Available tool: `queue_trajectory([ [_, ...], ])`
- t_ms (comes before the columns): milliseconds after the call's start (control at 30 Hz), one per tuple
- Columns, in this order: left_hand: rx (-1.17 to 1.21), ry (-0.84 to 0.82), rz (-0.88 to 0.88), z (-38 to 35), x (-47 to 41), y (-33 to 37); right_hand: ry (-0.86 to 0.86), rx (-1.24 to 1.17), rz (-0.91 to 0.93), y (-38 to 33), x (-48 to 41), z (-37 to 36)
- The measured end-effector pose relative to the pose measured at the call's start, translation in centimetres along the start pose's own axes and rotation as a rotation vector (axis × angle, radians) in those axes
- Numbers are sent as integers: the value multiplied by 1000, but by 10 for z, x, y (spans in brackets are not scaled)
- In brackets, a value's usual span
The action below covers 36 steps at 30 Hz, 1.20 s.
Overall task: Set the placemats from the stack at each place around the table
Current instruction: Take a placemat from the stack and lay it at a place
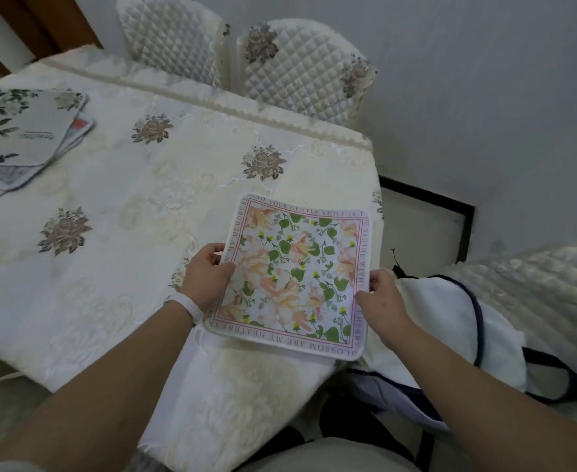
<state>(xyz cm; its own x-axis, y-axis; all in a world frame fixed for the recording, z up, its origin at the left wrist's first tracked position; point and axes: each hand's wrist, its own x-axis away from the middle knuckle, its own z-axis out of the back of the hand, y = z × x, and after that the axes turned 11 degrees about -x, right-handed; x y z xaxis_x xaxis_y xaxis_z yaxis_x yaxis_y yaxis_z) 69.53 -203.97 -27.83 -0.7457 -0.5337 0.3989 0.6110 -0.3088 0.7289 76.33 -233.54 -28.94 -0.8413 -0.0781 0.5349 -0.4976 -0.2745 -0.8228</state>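
Near right corner of desk (116,206), floral placemat (293,277) lies flat on cream tablecloth. Left hand (208,277) grips its left edge, right hand (380,298) grips right edge. Stack of placemats (25,137) sits far left, well apart. Two quilted chairs (300,69) behind desk.

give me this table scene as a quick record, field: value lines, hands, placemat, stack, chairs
left hand: grips the left edge of the floral placemat
right hand: grips its right edge
placemat position: near corner of the table, lower edge past the table edge
stack: remaining placemats at the far left of the table, fanned unevenly
chairs: two quilted chairs at the far side
other: white bag with dark trim to the right of the table
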Motion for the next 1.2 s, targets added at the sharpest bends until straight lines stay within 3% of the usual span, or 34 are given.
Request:
queue_trajectory([
  [300,-188,-112,37,-34,-49,8,32,-51,-77,26,-23,12],
  [733,-238,-36,59,-41,-67,-5,-14,84,-41,36,-32,9],
  [967,-480,-119,-150,-26,-37,-42,-50,185,26,53,-11,10],
  [1067,-653,-121,-324,-23,-14,-65,-41,322,87,63,-1,10],
  [1200,-756,-160,-393,-19,3,-88,-122,519,145,77,13,10],
])
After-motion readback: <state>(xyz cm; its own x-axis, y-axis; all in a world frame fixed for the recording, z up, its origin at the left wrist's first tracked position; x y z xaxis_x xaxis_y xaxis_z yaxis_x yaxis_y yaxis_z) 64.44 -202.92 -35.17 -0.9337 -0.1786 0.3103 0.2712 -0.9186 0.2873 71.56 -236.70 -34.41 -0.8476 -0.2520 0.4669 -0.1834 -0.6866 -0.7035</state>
